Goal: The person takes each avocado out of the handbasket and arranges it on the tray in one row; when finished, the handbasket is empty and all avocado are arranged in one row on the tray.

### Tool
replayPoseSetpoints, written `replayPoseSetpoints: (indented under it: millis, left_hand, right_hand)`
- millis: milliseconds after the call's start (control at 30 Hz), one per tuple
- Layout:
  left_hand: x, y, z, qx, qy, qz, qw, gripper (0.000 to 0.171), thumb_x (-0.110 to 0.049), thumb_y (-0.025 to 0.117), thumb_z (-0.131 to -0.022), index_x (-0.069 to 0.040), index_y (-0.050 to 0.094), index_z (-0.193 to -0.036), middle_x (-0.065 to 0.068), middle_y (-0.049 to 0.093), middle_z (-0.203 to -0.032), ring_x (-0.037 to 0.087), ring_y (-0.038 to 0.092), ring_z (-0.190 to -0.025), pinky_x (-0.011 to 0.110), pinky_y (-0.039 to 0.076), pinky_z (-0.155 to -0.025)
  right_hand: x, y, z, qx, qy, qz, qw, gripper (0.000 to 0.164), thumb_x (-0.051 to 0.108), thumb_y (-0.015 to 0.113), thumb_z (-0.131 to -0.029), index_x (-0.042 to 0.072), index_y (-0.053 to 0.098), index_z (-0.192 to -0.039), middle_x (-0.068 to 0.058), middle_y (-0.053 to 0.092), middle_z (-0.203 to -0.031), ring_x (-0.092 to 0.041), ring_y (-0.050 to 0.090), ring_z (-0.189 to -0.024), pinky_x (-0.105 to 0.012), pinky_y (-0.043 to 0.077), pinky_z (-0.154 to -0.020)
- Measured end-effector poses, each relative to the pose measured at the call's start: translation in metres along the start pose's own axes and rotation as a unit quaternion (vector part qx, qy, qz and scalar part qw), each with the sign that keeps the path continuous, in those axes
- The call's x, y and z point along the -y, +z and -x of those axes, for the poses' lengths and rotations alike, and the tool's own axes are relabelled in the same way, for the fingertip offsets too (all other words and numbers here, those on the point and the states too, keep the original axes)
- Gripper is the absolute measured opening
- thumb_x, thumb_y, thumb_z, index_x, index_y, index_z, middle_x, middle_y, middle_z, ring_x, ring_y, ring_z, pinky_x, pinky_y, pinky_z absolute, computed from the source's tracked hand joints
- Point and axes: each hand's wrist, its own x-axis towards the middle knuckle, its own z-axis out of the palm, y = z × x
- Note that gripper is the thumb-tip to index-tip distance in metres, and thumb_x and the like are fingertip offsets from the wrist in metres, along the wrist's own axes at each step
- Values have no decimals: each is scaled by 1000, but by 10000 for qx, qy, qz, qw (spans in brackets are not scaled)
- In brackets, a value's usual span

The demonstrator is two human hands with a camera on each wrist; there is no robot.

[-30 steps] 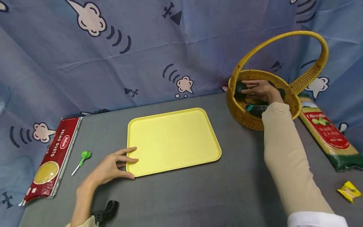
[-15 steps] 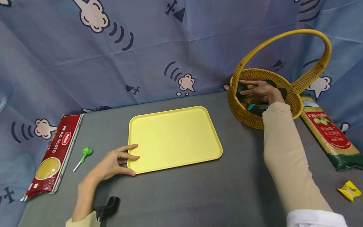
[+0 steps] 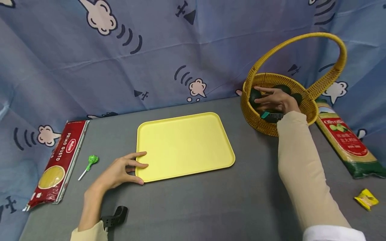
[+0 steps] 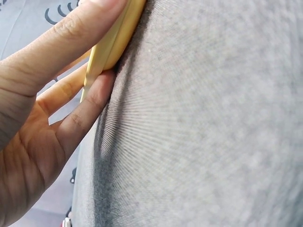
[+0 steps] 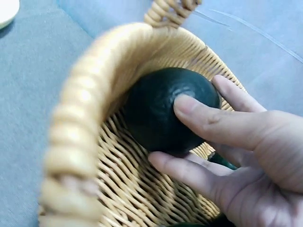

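My left hand (image 3: 119, 172) holds the near left corner of a yellow rectangular tray (image 3: 184, 145), its fingers over the rim and thumb at the near edge. In the left wrist view the tray's rim (image 4: 116, 45) sits between the digits. Inside a tall-handled wicker basket (image 3: 260, 124), my right hand (image 3: 275, 98) grips a dark green avocado (image 3: 254, 97) against the left wall. The right wrist view has the thumb pressed on top of this avocado (image 5: 165, 113) and other fingers around its side. Two more dark green fruits (image 3: 282, 88) lie behind the hand, partly hidden.
A red pasta packet (image 3: 58, 164) and a green lollipop (image 3: 91, 160) lie at the left. Right of the basket leans an Olivoila pasta bag (image 3: 346, 137), with a yellow wrapped candy (image 3: 366, 199) nearer. A patterned blue cloth (image 3: 156, 50) stands behind the grey table.
The fingers of my right hand have closed in on the avocado within the basket. My left hand stays at the tray corner. The head view has shifted slightly.
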Motion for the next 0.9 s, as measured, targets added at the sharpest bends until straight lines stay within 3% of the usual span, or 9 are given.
replayPoseSetpoints:
  millis: [300,700,900]
  left_hand:
    - [2,0,2,-22,40,-20,10000,48,-13,85,-69,1,70,-113,20,42,-145,39,41,-130,34,51,-93]
    - [2,1,-1,-39,38,115,9999,49,-9,85,-68,5,70,-112,22,41,-145,39,42,-129,32,51,-92]
    - [1,1,0,-34,-40,47,10000,49,-11,85,-68,3,70,-113,20,41,-146,39,41,-130,33,51,-92]
  right_hand:
    - [1,9,2,-200,25,31,9998,74,15,63,-94,29,20,-153,-14,-6,-159,-15,69,-93,-36,51,-93]
    - [1,10,4,-155,146,-452,9988,74,11,61,-95,30,20,-153,-11,-13,-159,-13,69,-90,-35,50,-95]
    - [0,7,4,-85,224,-269,9993,75,15,61,-95,32,18,-153,-17,2,-159,-14,68,-93,-39,46,-100]
